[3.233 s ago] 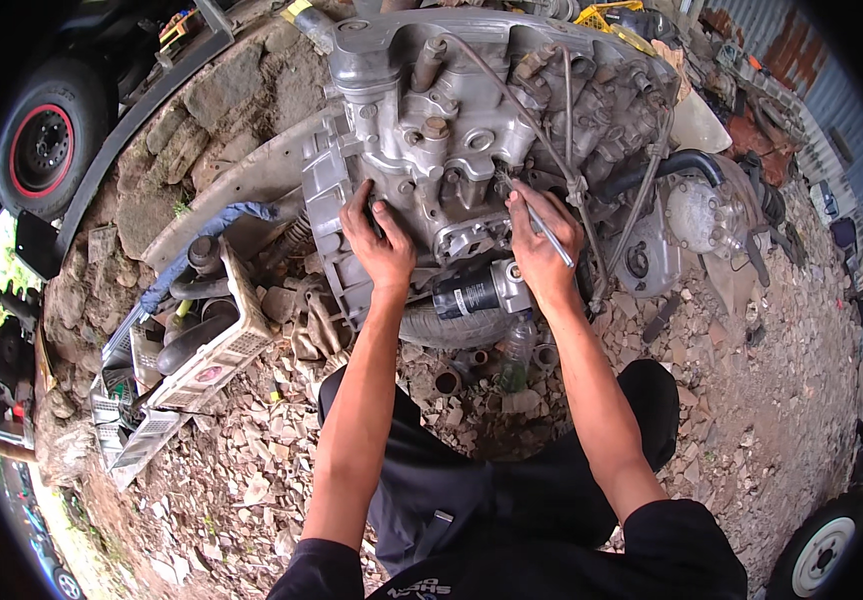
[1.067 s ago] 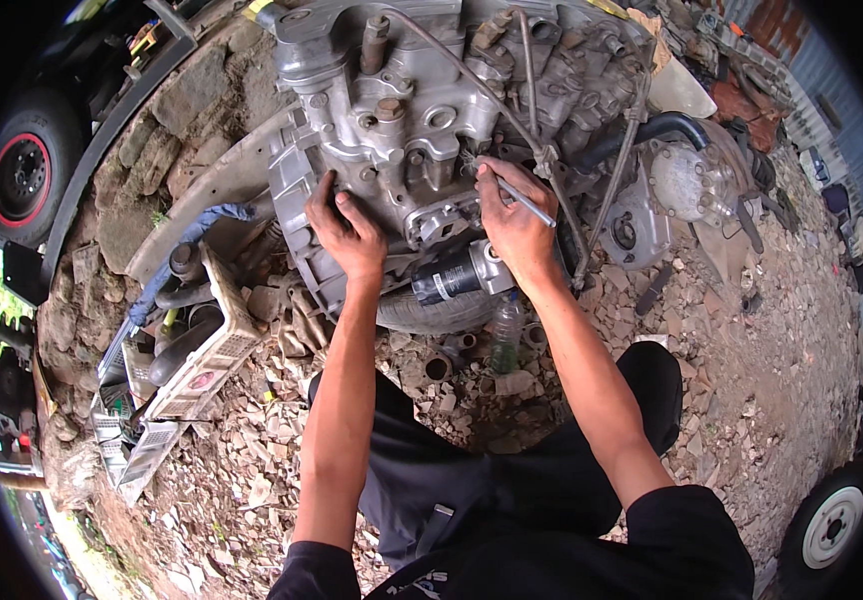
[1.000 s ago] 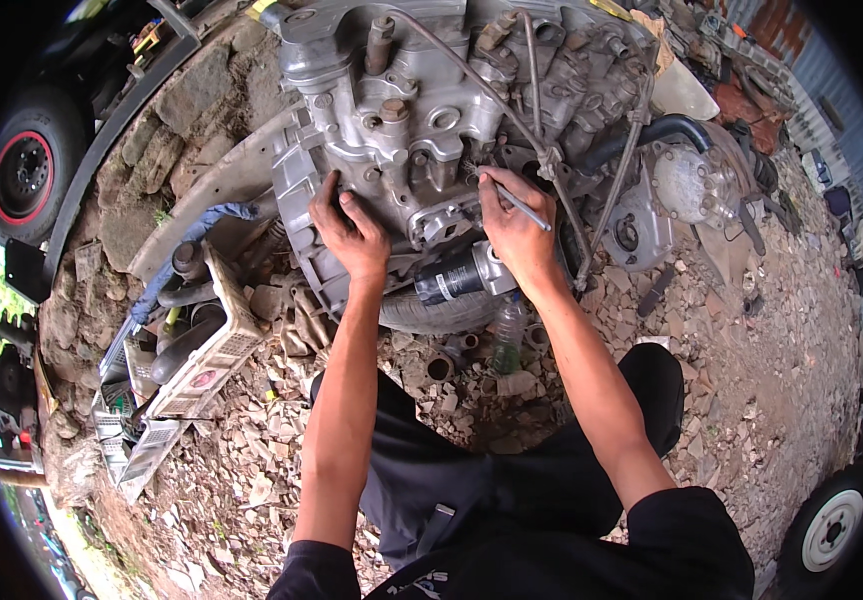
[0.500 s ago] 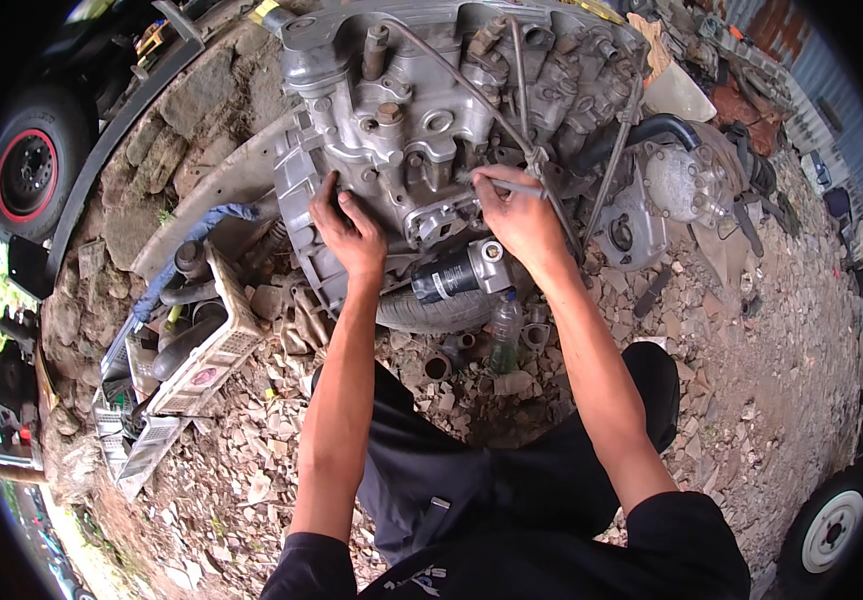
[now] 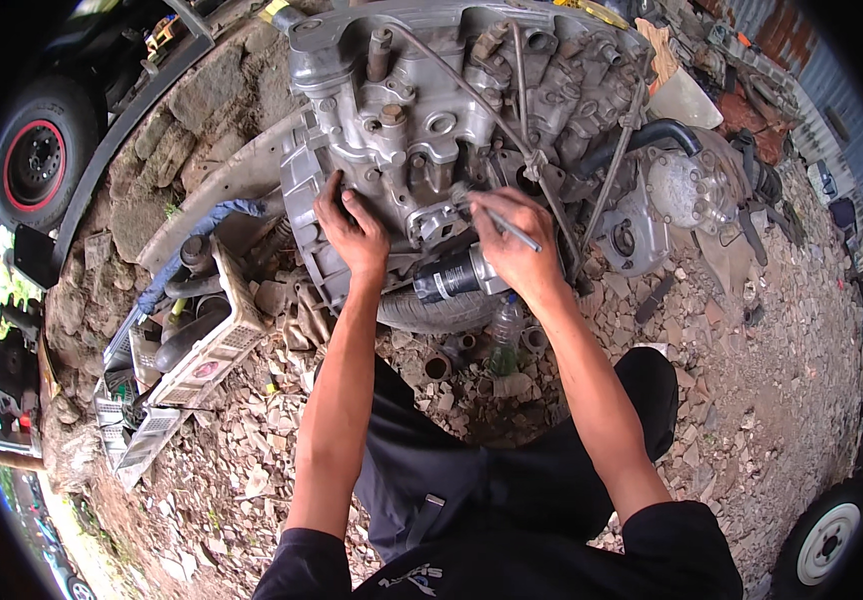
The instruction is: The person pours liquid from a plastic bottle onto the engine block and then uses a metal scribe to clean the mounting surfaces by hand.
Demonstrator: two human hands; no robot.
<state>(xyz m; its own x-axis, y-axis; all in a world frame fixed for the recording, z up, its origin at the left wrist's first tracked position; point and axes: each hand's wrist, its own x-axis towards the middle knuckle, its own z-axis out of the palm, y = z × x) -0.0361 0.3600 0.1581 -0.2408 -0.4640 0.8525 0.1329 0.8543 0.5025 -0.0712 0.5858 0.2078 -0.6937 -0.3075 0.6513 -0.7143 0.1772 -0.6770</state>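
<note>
A grey cast-metal engine fills the upper middle. My left hand rests on the engine's left part with thumb and fingers apart, holding nothing. My right hand is closed around a slim grey brush with a frayed, greyish head. That head is at a ribbed casting beside a flanged fitting on the engine's lower front; exact contact is hard to tell. Just below my right hand sits a black cylindrical filter, partly hidden by the hand and wrist.
Thin metal pipes and a black hose run at the right. A broken plastic crate of parts stands lower left, near a stone wall. A plastic bottle and metal pieces lie on rubble below. Wheels appear at both edges.
My right hand and the brush have shifted slightly down and left along the engine, the handle now tilted differently. My left hand stays put on the casting. The whole view has shifted somewhat.
</note>
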